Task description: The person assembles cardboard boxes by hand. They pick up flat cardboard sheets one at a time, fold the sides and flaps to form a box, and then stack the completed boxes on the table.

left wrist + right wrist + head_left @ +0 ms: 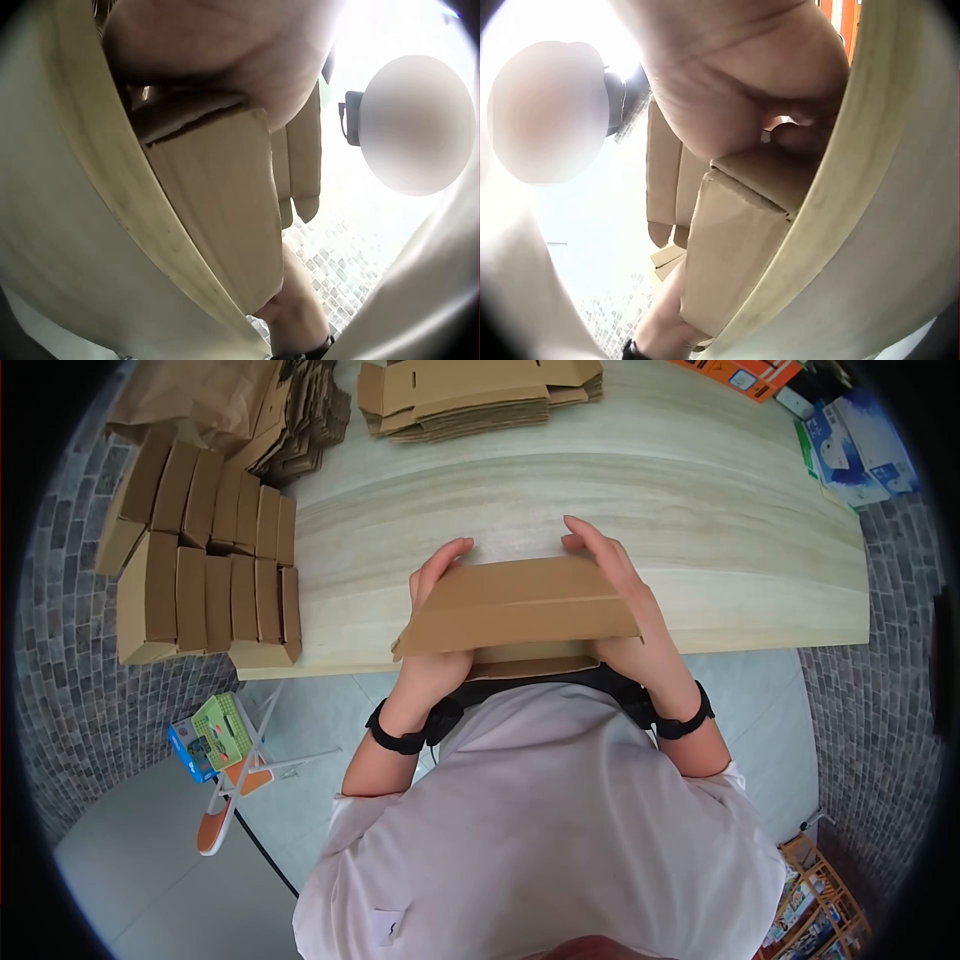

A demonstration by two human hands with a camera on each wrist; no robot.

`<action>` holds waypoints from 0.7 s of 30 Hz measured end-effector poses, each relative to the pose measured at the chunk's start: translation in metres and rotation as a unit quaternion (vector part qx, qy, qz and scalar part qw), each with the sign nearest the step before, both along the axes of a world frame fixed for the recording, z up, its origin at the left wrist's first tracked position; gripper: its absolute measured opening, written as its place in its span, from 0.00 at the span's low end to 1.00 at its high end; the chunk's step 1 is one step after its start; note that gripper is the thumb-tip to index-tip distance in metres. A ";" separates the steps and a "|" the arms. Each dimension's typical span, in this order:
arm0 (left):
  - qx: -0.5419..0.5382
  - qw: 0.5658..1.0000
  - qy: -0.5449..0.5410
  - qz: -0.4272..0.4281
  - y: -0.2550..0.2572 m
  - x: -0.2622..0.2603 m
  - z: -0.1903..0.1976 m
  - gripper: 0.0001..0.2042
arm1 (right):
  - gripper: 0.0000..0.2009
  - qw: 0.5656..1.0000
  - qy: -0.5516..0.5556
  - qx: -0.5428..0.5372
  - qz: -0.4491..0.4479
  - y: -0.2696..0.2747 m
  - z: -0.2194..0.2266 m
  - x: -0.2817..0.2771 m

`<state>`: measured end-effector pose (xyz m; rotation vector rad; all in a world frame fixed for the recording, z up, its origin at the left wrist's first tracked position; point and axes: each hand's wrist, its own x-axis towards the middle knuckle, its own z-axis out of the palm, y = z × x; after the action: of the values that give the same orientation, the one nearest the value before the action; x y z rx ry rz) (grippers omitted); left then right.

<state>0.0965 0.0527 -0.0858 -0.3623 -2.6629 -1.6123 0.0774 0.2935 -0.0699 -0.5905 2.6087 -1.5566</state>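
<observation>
A small brown cardboard box [520, 605] sits at the table's near edge, close against the person's body. Its lid flap is raised, and a gap shows below it on the near side. The left hand [430, 672] holds the box's left end, its fingers curving around the far corner. At the opposite end the right hand [642, 625] grips likewise, fingers bent inward past the far side. In the left wrist view a plain side panel [217, 202] overhangs the table edge, with the lifted lid [304, 157] behind it. The box's inside is mostly hidden.
Folded boxes [215, 560] stand in two rows at the table's left. Behind them are flat cardboard pieces [310, 420] and a paper bag [190, 400]. More flat blanks [480, 400] lie at the back. Blue-and-white packages [860, 445] and an orange box [740, 375] occupy the far right.
</observation>
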 end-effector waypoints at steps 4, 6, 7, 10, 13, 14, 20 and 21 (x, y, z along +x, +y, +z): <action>-0.058 0.998 0.019 0.012 -0.003 -0.001 0.002 0.24 | 0.41 1.000 -0.002 -0.002 -0.001 0.000 0.008 0.003; -0.055 0.996 0.076 -0.007 -0.007 -0.005 -0.002 0.22 | 0.38 1.000 0.001 0.009 0.028 0.002 0.010 0.003; -0.055 0.996 0.076 -0.007 -0.008 -0.006 -0.001 0.22 | 0.38 1.000 0.002 0.009 0.027 0.003 0.009 0.002; -0.057 0.995 0.083 -0.026 -0.010 -0.007 0.001 0.21 | 0.38 0.998 0.027 0.012 0.049 0.003 0.003 0.000; -0.041 0.995 0.085 -0.015 -0.008 -0.006 -0.002 0.21 | 0.37 0.999 0.015 0.001 0.029 -0.001 0.004 0.000; -0.028 0.996 0.081 -0.004 -0.007 -0.006 -0.004 0.20 | 0.37 1.000 -0.001 0.000 0.031 -0.001 0.006 -0.001; -0.024 0.999 0.035 -0.002 -0.009 -0.008 0.001 0.20 | 0.40 0.997 -0.050 -0.013 0.061 0.008 0.004 -0.009; -0.027 0.999 0.021 0.005 -0.009 -0.008 0.002 0.20 | 0.39 0.997 -0.012 -0.012 0.076 0.009 0.003 -0.009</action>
<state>0.0884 0.0437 -0.0843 -0.3791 -2.6768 -1.5153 0.0685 0.3022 -0.0671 -0.7483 2.4661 -1.5421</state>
